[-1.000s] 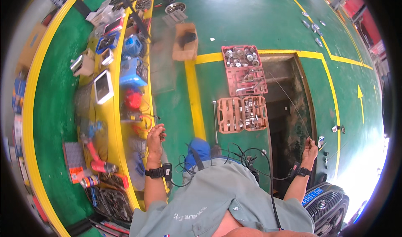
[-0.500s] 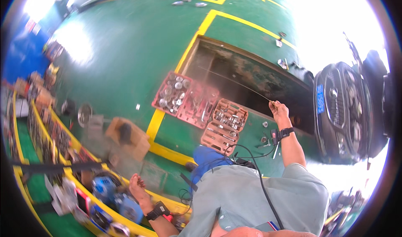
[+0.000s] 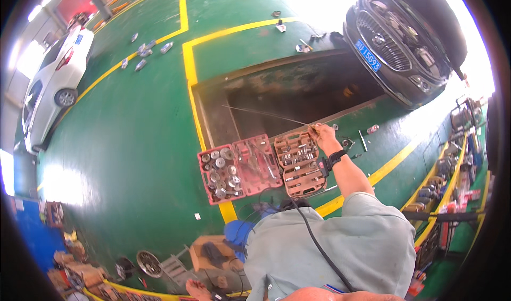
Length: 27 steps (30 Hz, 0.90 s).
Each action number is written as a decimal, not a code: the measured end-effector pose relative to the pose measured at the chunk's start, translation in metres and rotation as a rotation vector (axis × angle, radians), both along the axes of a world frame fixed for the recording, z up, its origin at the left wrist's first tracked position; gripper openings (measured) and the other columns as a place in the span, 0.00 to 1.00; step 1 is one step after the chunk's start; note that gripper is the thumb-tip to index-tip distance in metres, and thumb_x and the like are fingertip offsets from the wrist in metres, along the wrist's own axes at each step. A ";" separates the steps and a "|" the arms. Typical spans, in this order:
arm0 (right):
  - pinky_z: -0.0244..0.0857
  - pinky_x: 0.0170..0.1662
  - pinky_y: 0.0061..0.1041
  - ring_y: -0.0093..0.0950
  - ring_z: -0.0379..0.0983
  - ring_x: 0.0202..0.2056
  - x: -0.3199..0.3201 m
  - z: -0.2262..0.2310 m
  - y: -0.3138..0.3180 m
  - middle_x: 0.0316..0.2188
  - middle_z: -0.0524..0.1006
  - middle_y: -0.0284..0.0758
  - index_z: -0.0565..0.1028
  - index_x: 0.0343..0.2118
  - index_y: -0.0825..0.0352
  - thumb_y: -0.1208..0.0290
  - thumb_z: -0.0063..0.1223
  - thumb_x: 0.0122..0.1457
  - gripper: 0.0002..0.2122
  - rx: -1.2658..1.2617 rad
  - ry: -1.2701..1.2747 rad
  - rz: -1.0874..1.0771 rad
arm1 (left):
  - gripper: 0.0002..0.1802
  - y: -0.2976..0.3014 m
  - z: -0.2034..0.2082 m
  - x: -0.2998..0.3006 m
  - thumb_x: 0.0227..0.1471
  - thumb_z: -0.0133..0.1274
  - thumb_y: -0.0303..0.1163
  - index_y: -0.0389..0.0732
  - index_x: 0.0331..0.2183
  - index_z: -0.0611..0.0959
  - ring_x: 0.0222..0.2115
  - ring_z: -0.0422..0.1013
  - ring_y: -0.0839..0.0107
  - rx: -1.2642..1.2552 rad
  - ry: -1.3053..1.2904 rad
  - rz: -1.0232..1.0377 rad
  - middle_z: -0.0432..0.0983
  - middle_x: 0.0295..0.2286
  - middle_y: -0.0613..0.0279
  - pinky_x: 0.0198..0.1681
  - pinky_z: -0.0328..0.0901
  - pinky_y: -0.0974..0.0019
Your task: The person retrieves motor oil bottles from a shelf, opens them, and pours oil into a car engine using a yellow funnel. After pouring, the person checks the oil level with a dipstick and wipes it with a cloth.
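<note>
My right hand (image 3: 322, 135) is closed on one end of a long thin metal rod (image 3: 266, 113). The rod stretches away to the left over the dark floor pit (image 3: 298, 96). Below that hand lies an open orange-brown tool case (image 3: 290, 185) with sockets and tools in it. Beside it on the left is an open red case (image 3: 261, 183) holding round metal cups and other parts. My left hand (image 3: 198, 289) hangs low at the bottom edge, only partly in view, fingers apart and nothing seen in them, near a cardboard box (image 3: 198, 257).
A dark car (image 3: 388, 51) with its hood up stands at the pit's far right end. Loose tools and a small can (image 3: 373, 128) lie right of the cases. Parts shelves (image 3: 452, 178) line the right side. A wheel rim (image 3: 149, 264) and a white car (image 3: 58, 88) are at left.
My view has swung to the right, so the surroundings are turned in it. My right hand, still gripping the rod, is now by the orange-brown case. My left hand has dropped toward the bottom edge.
</note>
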State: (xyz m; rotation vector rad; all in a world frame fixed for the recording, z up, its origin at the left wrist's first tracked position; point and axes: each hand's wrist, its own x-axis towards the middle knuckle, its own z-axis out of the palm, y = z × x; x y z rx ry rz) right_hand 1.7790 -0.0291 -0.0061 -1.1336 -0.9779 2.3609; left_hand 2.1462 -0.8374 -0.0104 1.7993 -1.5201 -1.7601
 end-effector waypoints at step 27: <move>0.81 0.49 0.42 0.42 0.81 0.39 -0.405 -0.038 -0.349 0.35 0.79 0.46 0.71 0.39 0.74 0.90 0.51 0.59 0.07 -0.081 0.155 -0.511 | 0.07 -0.402 -0.031 -1.031 0.54 0.57 0.26 0.35 0.36 0.81 0.27 0.71 0.70 -0.646 -0.136 -1.042 0.76 0.27 0.60 0.31 0.68 0.64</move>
